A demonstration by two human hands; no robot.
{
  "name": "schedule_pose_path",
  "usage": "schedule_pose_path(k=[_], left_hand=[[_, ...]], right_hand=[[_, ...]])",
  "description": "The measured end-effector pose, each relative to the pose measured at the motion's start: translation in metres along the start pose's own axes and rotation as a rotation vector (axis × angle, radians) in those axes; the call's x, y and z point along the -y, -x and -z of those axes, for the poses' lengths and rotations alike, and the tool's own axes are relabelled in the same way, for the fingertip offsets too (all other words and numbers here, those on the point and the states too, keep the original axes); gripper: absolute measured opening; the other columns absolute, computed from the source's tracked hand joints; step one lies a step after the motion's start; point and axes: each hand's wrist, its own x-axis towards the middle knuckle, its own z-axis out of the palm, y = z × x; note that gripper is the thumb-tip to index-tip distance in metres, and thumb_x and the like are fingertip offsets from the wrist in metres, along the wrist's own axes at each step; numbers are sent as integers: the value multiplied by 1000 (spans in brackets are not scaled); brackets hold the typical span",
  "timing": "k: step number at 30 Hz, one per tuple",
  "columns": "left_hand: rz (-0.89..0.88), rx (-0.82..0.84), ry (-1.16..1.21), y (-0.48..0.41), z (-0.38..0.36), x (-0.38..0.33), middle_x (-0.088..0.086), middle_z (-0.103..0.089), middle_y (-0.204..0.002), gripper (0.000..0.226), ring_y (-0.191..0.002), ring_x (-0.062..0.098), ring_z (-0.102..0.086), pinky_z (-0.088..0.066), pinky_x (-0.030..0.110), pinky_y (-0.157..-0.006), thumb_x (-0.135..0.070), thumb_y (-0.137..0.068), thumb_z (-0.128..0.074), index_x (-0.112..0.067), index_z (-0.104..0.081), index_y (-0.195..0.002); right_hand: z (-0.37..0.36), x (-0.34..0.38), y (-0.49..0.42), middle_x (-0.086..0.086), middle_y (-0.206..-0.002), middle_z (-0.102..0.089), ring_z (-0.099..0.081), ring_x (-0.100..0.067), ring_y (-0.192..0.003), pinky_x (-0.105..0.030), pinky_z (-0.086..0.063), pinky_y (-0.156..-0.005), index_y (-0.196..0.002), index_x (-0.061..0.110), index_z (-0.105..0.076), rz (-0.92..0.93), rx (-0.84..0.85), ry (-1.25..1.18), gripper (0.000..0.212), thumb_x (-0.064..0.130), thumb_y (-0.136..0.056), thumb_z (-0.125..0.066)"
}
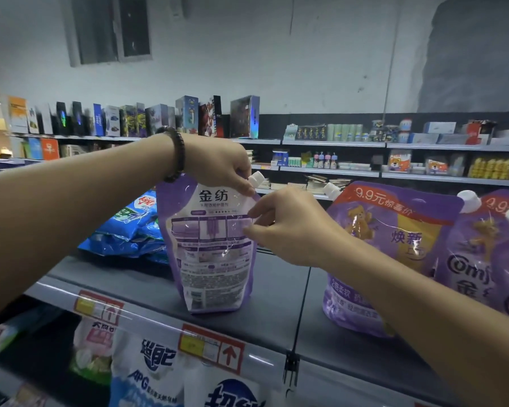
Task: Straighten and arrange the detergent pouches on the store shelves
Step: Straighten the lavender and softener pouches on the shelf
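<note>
Your left hand (218, 163) pinches the top edge of the purple pouch (210, 245), which stands upright on the top shelf (276, 304). Your right hand (288, 227) pinches its right edge, below the white cap (256, 179).

Four purple spouted pouches (212, 259), two hands (218, 164), two red price tags (212, 348), one bead bracelet (175, 154)

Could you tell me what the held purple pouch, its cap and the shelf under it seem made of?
The purple pouch looks like flexible plastic film, glossy, given glints and soft creases. Its cap seems hard white plastic, matte. The shelf is probably painted metal: smooth grey, dull sheen.
</note>
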Motion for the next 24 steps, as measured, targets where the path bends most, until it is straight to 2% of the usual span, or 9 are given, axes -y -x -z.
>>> schedule_pose_path(k=[6,11,13,15,17,19,21,22,24], left_hand=[[72,48,-43,-13,2,-4,1,-71,-79,43,-70,18,-61,-47,30,-62,-57,-100,-59,-18,-72,-89],[170,88,-13,-17,8,-12,2,-73,-76,50,-64,17,-64,-48,27,-58,-57,-100,-61,-10,-73,-88],[226,103,34,-18,12,-14,6,-79,-82,51,-69,23,-71,-55,31,-64,-56,-99,-65,-6,-76,-94],[303,132,159,-20,15,-13,11,-81,-91,47,-82,31,-78,-63,39,-80,-50,-97,-72,-3,-76,-101],[367,123,304,-24,14,-10,12,-79,-92,38,-83,32,-75,-62,41,-85,-38,-96,-78,-1,-73,-102],[423,121,390,-31,10,-3,13,-73,-90,29,-78,27,-68,-59,36,-77,-30,-96,-79,-2,-71,-99],[459,126,436,-37,7,1,13,-68,-92,24,-78,24,-62,-55,32,-74,-25,-96,-79,-3,-70,-99],[483,139,462,-38,6,3,12,-65,-94,23,-82,24,-58,-52,32,-77,-24,-96,-79,-4,-70,-99],[520,172,502,-43,6,8,12,-59,-96,18,-85,24,-52,-47,32,-80,-20,-95,-78,-6,-68,-99]], right_hand=[[-1,-4,5,7,-104,-77,-72,-11,-96,-35,-61,-90,-128,20,-74,-20,15,-24,41,40,-92,-77],[-2,-1,12,6,-116,-76,-70,-9,-99,-22,-52,-81,-134,24,-71,-13,37,-32,50,47,-91,-78],[-2,1,16,5,-119,-75,-69,-9,-101,-23,-50,-81,-135,25,-70,-8,35,-38,53,51,-90,-78],[-2,2,18,5,-120,-74,-69,-10,-103,-25,-52,-83,-136,25,-69,3,26,-47,57,55,-88,-79],[-4,4,20,6,-120,-73,-69,-9,-102,-28,-56,-85,-135,25,-69,15,18,-73,61,59,-86,-79],[-6,10,21,9,-115,-74,-69,-5,-96,-27,-57,-83,-126,26,-74,32,-11,-107,55,60,-83,-80],[-10,19,22,11,-96,-78,-68,0,-83,-28,-57,-76,-101,26,-80,48,-72,-136,39,59,-81,-82],[-13,24,22,11,-88,-77,-67,0,-81,-30,-58,-74,-92,25,-78,54,-99,-139,38,60,-79,-82],[-17,34,22,10,-91,-74,-66,-4,-87,-37,-58,-78,-96,24,-73,58,-147,-99,51,70,-76,-78]])
